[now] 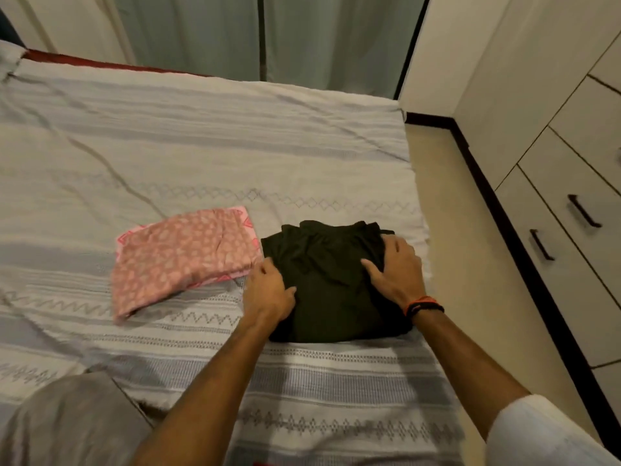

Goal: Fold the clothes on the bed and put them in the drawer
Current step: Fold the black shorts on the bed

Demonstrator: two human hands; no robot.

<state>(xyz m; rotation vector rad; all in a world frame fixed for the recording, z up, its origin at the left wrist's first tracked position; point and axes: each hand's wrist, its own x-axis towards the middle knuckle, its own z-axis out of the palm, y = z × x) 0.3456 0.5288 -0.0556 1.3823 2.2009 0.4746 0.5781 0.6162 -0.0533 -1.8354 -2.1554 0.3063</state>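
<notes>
Domestic bedroom. Evidence: bed (201,136) with grey-and-white striped bedspread, folded clothes lying on it; pale curtains (235,31) behind; fitted cream wardrobe (504,95) with handled drawers (551,237) along the right wall; tiled floor (470,230)

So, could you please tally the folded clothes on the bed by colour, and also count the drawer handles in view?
Pink patterned garment: 1
Black garment, with the left hand and the right hand on it: 1
Dark drawer handles: 2
Total: 2 garments and 2 handles, 4 things.
</notes>
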